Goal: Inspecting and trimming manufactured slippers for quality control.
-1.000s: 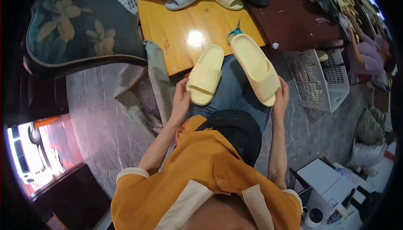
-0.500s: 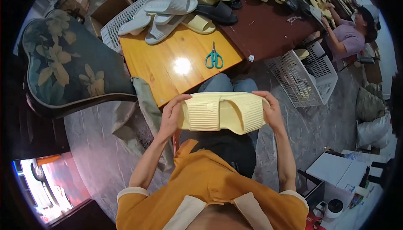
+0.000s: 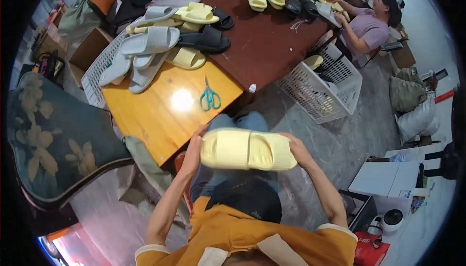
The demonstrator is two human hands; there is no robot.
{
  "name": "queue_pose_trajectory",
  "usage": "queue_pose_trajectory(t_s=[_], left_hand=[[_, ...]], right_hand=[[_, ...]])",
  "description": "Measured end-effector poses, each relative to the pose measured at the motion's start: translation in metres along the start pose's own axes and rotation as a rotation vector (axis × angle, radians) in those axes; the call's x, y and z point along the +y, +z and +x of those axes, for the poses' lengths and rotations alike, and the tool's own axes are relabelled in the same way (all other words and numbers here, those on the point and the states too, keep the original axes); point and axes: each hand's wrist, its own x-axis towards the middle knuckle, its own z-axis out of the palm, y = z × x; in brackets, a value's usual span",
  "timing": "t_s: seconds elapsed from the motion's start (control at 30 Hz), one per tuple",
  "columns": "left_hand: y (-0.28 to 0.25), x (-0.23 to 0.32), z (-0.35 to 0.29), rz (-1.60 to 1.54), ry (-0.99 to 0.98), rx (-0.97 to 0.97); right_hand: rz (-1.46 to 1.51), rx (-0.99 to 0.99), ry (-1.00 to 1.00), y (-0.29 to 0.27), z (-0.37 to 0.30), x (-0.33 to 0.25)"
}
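Head view, near field: an orange shirt fills the lower edge; both forearms rise from it toward a pair of pale yellow slippers held over the lap, in front of the knees in blue jeans. Left hand is closed around the left end of the pair, fingers curled over the top edge; right hand is closed around the right end, palm against the side. Long axis of the slippers runs left to right, level, spanning the gap between the two hands; each hand sits at one end, so neither is nearer; the pair lies apart from the table, just short of its near corner.

Middle field: a light wooden table carries green-handled scissors near its right edge, well ahead of the held pair; grey slippers and more yellow ones are heaped at its far side; a white slatted basket stands on the floor to the right; a dark floral chair stands to the left.

Far field: a dark red table holds further slippers; a person in a purple top works at it; a white box sits low right; its label is too small to describe.
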Motion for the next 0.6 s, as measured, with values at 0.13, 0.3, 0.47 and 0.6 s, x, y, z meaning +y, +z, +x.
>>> queue_pose_trajectory(t_s=[0.13,0.3,0.47,0.6], left_hand=[[-0.006,-0.028,0.025,0.217,-0.03,0.048],[0.002,-0.049,0.063,0.711,0.256,0.048],[-0.005,-0.064,0.119,0.955,0.31,0.177],[-0.005,-0.072,0.143,0.9,0.4,0.203]], right_hand=[[0.443,0.342,-0.113,-0.018,0.04,-0.005],[0.56,0.324,0.023,-0.022,0.087,-0.001],[0.652,0.305,-0.037,-0.087,0.21,-0.067],[0.722,0.039,-0.378,-0.169,0.332,-0.22]])
